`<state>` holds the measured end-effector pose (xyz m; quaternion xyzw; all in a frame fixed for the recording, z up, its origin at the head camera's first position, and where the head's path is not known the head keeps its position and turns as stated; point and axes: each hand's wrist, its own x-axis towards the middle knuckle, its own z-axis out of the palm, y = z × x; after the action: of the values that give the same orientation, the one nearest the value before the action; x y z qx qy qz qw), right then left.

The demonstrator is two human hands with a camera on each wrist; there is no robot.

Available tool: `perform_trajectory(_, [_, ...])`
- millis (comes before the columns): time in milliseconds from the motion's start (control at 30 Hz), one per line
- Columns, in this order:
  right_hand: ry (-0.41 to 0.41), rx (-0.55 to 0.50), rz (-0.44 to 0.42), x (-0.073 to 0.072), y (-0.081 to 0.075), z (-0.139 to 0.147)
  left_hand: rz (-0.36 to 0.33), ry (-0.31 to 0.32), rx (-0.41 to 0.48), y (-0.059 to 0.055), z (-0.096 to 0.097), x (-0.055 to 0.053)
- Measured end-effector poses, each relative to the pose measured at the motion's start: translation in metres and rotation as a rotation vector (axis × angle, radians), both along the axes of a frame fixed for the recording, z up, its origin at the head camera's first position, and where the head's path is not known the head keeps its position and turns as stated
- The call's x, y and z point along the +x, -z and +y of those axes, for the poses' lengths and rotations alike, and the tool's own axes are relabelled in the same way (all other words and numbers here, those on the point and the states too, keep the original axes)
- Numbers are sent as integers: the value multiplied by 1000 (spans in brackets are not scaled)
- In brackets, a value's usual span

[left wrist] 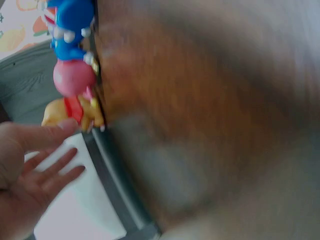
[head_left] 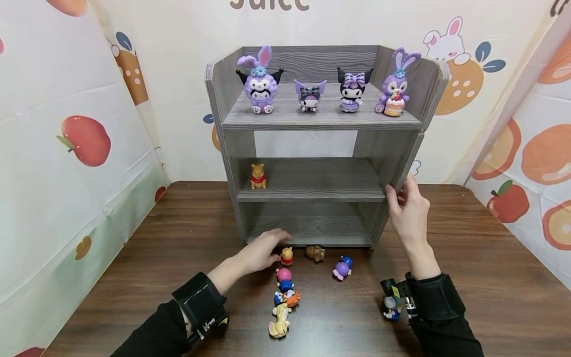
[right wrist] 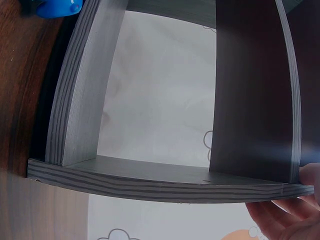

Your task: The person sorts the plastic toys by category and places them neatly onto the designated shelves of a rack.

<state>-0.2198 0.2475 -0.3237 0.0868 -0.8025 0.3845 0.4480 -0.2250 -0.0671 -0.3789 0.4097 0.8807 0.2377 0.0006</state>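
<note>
My left hand [head_left: 260,251] reaches over the table with its fingers extended, just left of a small yellow bear figurine [head_left: 286,257] in a red shirt. In the left wrist view the thumb [left wrist: 62,129] lies over or against that bear [left wrist: 53,113]; actual contact is hard to tell. The other fingers spread apart below it. My right hand [head_left: 409,210] grips the right side panel of a grey wooden display shelf [head_left: 321,178], thumb at the front edge. In the right wrist view its fingers [right wrist: 272,220] lie along the panel's outer face.
Purple and black figurines [head_left: 352,91] stand on the top shelf, and a bear figurine [head_left: 258,177] on the middle one. On the table lie a brown figurine [head_left: 315,253], a purple-blue one [head_left: 342,268], a cream one [head_left: 279,321] and several others. A blue-grey figurine [head_left: 392,310] is beside my right wrist.
</note>
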Motion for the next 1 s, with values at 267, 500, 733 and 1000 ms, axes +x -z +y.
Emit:
perform_trajectory(267, [5,-14,-12,0,0,0,100,189,-175,-9,-1,1])
perform_trajectory(500, [4,-15,-10,0,1,1,109,186,-133,-7,1,-1])
perform_trajectory(733, [-4,-17,-10,-1,0,1,101,111,-118,-5,3,-1])
perform_trajectory(1000, [-2,-17,-12,-1,0,0,158,-79,-94,2,6,2])
